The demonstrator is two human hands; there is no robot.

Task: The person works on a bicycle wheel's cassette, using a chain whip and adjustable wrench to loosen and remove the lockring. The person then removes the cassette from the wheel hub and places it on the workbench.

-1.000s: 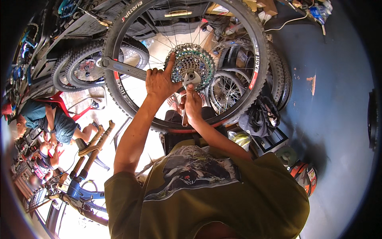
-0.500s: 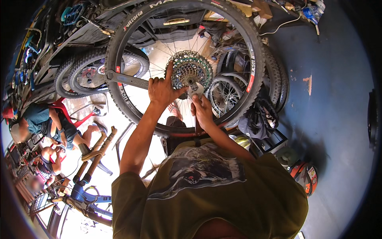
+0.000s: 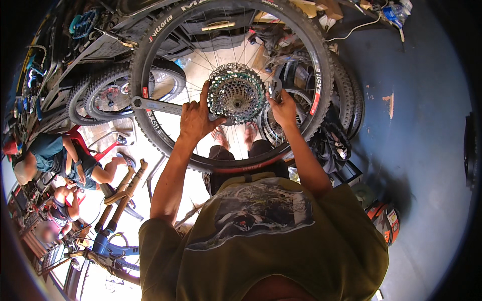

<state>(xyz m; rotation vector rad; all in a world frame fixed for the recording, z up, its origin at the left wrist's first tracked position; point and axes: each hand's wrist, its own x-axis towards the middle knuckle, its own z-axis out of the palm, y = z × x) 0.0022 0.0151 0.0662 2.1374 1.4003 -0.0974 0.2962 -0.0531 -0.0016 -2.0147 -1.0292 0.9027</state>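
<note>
A bicycle wheel with a black knobbly tyre point(image 3: 143, 55) stands in front of me, its large cassette point(image 3: 241, 83) facing up at me. My left hand point(image 3: 196, 120) is closed round a long grey metal tool point(image 3: 160, 105) with a ring-shaped end that reaches left across the rim. Its index finger stretches along the cassette's left edge, and the thumb lies by the lower edge. To the right of the cassette, my right hand point(image 3: 284, 109) grips a silver wrench point(image 3: 274, 89), held apart from the hub centre. Part of the wrench is hidden by the fingers.
Several wheels point(image 3: 113, 93) lean at the left, others point(image 3: 346, 95) behind at the right. Two people point(image 3: 50, 155) sit on the left near a blue bike frame point(image 3: 108, 246). An orange-black helmet point(image 3: 385, 223) rests by the blue wall point(image 3: 427, 125).
The wrench has come away from the hub centre. My right hand has moved up and right with it, past the cassette's edge. My left hand has shifted slightly left.
</note>
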